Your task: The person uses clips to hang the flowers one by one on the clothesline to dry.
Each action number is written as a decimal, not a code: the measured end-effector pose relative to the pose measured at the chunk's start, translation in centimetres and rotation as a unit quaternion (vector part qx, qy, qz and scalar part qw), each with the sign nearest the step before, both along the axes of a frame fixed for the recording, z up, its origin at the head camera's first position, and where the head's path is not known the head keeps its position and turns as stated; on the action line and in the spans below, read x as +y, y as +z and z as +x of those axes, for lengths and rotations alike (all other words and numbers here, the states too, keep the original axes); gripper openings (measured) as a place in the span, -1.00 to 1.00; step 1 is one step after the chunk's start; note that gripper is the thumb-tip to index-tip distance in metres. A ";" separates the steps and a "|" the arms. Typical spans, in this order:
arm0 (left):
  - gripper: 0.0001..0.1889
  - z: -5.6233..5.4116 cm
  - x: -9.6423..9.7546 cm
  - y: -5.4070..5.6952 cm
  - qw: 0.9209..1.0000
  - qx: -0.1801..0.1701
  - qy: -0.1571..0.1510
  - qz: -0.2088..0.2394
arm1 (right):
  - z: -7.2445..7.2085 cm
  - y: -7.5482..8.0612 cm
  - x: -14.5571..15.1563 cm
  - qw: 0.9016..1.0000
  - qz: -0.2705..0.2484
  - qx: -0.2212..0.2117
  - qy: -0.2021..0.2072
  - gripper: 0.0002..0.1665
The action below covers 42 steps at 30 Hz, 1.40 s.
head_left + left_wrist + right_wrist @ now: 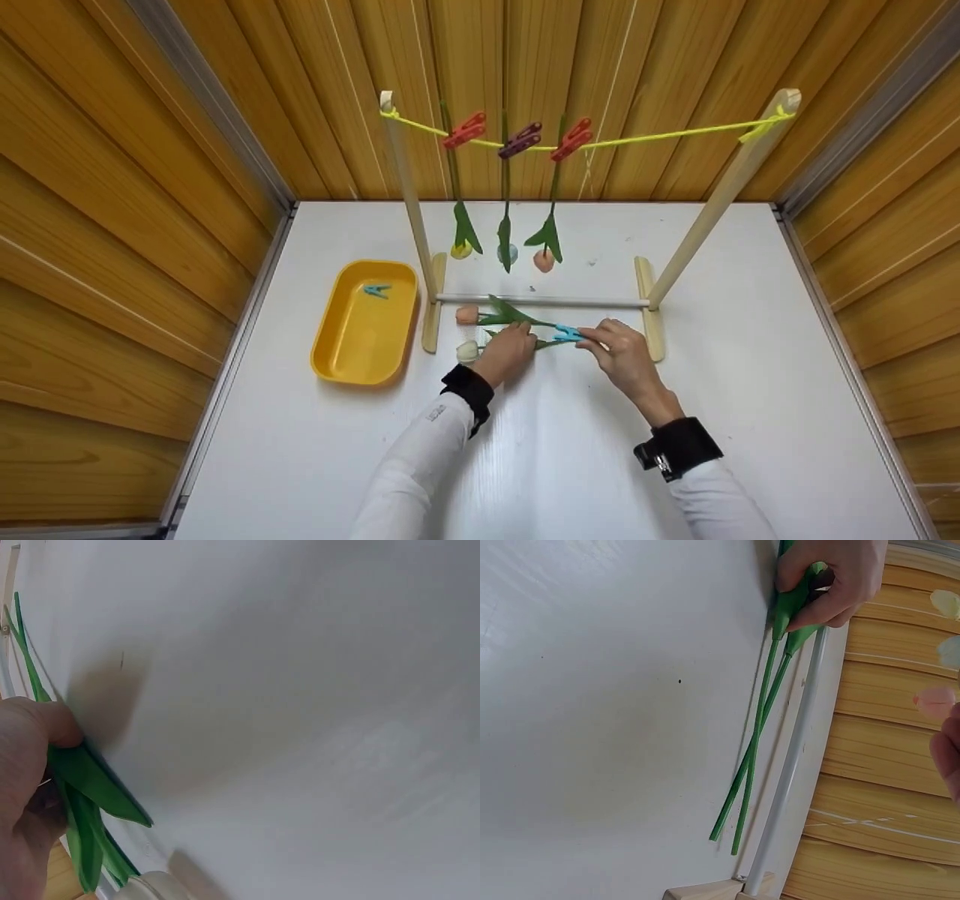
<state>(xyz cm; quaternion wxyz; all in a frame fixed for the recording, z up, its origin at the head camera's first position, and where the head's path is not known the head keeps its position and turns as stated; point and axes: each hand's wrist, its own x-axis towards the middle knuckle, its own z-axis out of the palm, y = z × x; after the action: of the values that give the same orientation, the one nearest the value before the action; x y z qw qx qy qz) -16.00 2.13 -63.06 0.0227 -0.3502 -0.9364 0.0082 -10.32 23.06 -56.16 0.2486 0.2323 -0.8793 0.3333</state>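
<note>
— Pinching what, that left hand (508, 354)?
— Two tulips: the peach tulip (466, 315) on the far side, the white tulip (467, 351) on the near side. Thumb and fingers closed round both at the leaves (97, 784).
— Pose?
— Forearm reaches in from the near edge, angled far and right. Black band (469, 388) at the wrist, knuckles up, fingertips down near the table (555, 465).
— Flower orientation?
— Heads left, stems (755, 736) running right. They cross in a narrow X just past the hand. Cut ends look bare from the right wrist.
— And the right hand (628, 358)?
— Grasping a light-blue clothespin (568, 333), thumb against fingers, nose pointing left. Arm comes from near right, slanting far and left, hand bent inward. Pin overlaps the stem ends in the head view; can't tell contact. Can't tell how hard it's squeezed either. Right-wrist view only catches fingertips at the edge.
— Surroundings?
— Both hands sit just on the near side of the rack's crossbar (540, 301). Yellow cord (660, 136) above, between two wooden posts. Three tulips hang head down toward its left half, under red, purple and red pins (520, 140), left to right. Yellow tray (352, 349) left of the rack, second blue pin (377, 291) at its far end.
</note>
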 end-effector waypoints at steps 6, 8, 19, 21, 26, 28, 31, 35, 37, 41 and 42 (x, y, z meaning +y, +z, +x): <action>-0.86 0.3 -0.5 0.1 1.000 0.019 -0.003 0.024 | 0.1 -0.2 0.0 1.000 -0.004 0.003 0.006 -0.73; -0.87 0.3 -0.6 0.2 0.999 0.018 -0.005 0.027 | 0.1 -0.3 0.0 1.000 -0.003 0.003 0.009 -0.73; -0.92 0.1 -1.0 0.9 0.999 0.007 0.011 0.051 | 0.4 -0.5 0.1 1.000 0.009 0.007 0.027 -0.71; -0.93 -0.1 -1.1 1.2 0.998 -0.003 0.012 0.054 | 0.4 -0.6 0.2 1.000 0.009 0.009 0.028 -0.70; -0.93 -0.7 -1.3 2.6 0.995 -0.063 0.025 0.074 | 0.5 -0.9 0.4 0.999 0.007 0.009 0.033 -0.68; -0.91 -0.9 -1.2 3.2 0.994 -0.068 0.027 0.081 | 0.5 -1.0 0.4 0.999 0.004 0.008 0.036 -0.69; -0.88 -0.9 -1.2 4.2 0.994 -0.053 0.022 0.092 | 0.6 -1.1 0.4 0.999 0.001 0.002 0.039 -0.69; -0.80 -0.8 -0.9 5.7 0.993 -0.037 0.022 0.107 | 0.7 -1.3 0.4 0.999 0.003 -0.008 0.039 -0.69; -0.75 -0.8 -0.7 6.4 0.993 -0.038 0.025 0.113 | 0.8 -1.4 0.4 0.999 0.006 -0.012 0.037 -0.69; -0.81 -0.6 -0.2 7.7 0.989 -0.052 0.025 0.134 | 0.8 -1.4 0.4 0.999 0.007 -0.014 0.033 -0.69; -0.82 -0.6 0.0 8.0 0.988 -0.054 0.023 0.140 | 0.8 -1.4 0.4 0.999 0.007 -0.014 0.032 -0.69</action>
<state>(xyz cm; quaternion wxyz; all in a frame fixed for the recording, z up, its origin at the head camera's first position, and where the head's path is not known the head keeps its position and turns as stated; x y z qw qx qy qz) -16.60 2.08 -55.07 0.0202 -0.3220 -0.9359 -0.1414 -9.56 23.47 -57.59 0.2239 0.2575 -0.8769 0.3385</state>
